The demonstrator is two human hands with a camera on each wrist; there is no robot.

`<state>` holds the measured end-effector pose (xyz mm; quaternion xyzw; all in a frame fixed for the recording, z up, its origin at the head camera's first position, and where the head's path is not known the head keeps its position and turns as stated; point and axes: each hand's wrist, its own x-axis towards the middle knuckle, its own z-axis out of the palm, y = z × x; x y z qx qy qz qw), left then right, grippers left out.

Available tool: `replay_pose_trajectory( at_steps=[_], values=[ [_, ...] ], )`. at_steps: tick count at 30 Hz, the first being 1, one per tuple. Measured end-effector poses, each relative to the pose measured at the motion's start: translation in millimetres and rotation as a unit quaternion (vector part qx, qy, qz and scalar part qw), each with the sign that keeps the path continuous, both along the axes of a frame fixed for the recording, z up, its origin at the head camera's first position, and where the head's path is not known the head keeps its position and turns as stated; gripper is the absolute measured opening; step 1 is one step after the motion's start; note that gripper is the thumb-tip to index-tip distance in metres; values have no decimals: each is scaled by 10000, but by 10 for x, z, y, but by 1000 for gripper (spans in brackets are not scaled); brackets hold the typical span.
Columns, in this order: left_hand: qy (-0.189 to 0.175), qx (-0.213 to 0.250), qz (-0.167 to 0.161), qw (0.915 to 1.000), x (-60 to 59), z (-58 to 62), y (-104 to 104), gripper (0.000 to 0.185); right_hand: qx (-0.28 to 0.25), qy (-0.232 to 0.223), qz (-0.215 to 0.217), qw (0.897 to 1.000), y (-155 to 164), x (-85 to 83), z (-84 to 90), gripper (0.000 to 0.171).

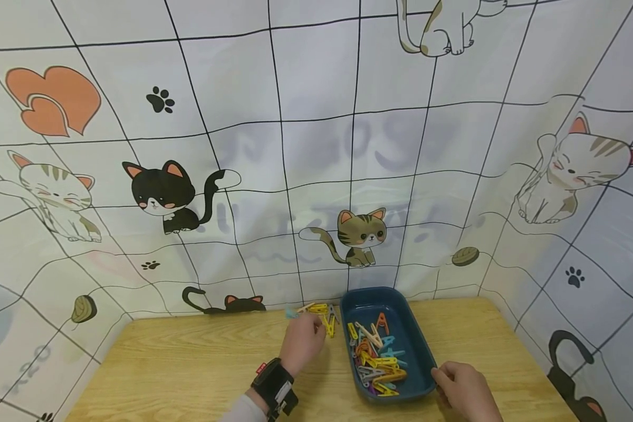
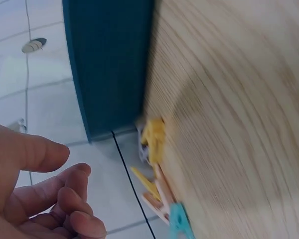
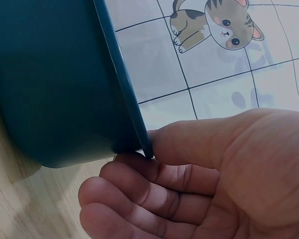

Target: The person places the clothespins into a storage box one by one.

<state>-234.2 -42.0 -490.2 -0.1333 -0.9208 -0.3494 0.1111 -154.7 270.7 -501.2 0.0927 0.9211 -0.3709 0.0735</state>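
A dark blue plastic tray [image 1: 415, 366] rests on the wooden table and holds many coloured clothespins [image 1: 385, 363], mostly at its left and near end. My right hand [image 1: 465, 388] pinches the tray's near right corner; in the right wrist view the thumb lies on one side of the rim [image 3: 139, 127] and the fingers curl beneath. Left of the tray, my left hand [image 1: 303, 341] hovers by a small pile of clothespins [image 1: 322, 310]. Its fingers [image 2: 72, 199] are loosely bent with a gap to the thumb and nothing held. A turquoise clothespin [image 2: 179, 221] lies at the pile's end.
A white cloth [image 1: 316, 146] printed with cats and grid lines rises behind the table and along both sides. The pile sits close to the table's back edge [image 1: 190, 319]. My left wrist wears a black strapped device [image 1: 274, 390].
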Motion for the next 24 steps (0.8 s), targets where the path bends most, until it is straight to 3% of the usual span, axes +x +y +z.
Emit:
replay_pose_trajectory(
  at_steps=[7, 14, 20, 24],
  values=[
    [166, -133, 242, 9995, -135, -81, -167, 15, -2, 29, -22, 10000, -5, 1, 2, 30],
    [18, 0, 537, 9986, -263, -155, -277, 14, 9, 37, -19, 10000, -10, 7, 3, 31],
    [284, -104, 800, 9963, -348, -249, -351, 8, 55, 113, -7, 9999, -11, 9, 1, 31],
    [486, -421, 910, 9938, -420, -337, -400, 9, 57, 108, -7, 9999, -10, 11, 2, 31]
  ],
)
